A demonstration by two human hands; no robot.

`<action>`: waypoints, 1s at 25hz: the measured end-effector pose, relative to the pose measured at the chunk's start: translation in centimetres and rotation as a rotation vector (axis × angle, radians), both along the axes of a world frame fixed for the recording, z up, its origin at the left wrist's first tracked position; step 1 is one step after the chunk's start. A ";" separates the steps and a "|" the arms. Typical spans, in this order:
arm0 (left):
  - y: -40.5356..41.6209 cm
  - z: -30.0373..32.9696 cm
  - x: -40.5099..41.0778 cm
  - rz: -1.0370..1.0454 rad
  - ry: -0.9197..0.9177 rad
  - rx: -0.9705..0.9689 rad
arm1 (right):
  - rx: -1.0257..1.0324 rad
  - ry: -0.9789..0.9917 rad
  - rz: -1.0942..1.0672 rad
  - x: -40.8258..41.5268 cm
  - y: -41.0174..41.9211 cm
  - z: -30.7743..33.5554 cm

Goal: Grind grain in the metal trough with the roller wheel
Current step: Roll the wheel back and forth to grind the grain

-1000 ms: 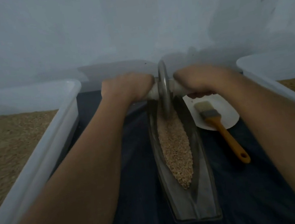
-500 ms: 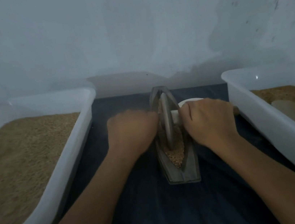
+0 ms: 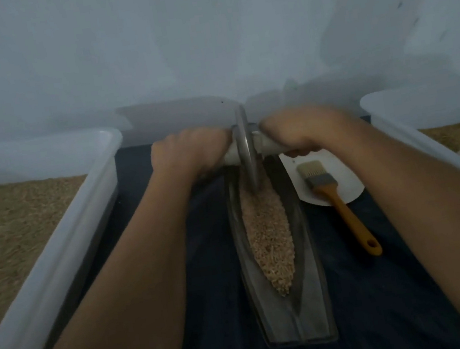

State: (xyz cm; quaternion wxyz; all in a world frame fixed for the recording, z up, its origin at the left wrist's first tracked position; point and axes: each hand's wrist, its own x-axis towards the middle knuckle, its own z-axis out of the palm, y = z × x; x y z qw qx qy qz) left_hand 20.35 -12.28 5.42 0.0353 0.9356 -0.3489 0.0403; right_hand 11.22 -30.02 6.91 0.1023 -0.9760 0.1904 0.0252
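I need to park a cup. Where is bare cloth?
Bare cloth lies near the trough's near end, right of it, below the brush. The strip between the left bin and trough lies under the left forearm. Crowded around the wheel.

light: dim, bluish | focus: soft overall | blur: hands | edges: wide-angle bending

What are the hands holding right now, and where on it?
The roller wheel, by its axle handle: left hand grips the end left of the disc, right hand the end right of it.
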 end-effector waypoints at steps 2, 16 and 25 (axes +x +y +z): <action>0.4 -0.3 -0.9 0.016 -0.044 -0.021 | -0.163 -0.059 0.037 -0.7 0.1 -0.4; 6.3 -3.4 -9.4 -0.161 -0.537 -0.177 | -0.381 -0.658 -0.034 -11.0 6.1 -3.9; -0.4 0.7 0.2 -0.044 0.072 -0.029 | 0.192 -0.012 -0.148 -0.9 0.4 0.1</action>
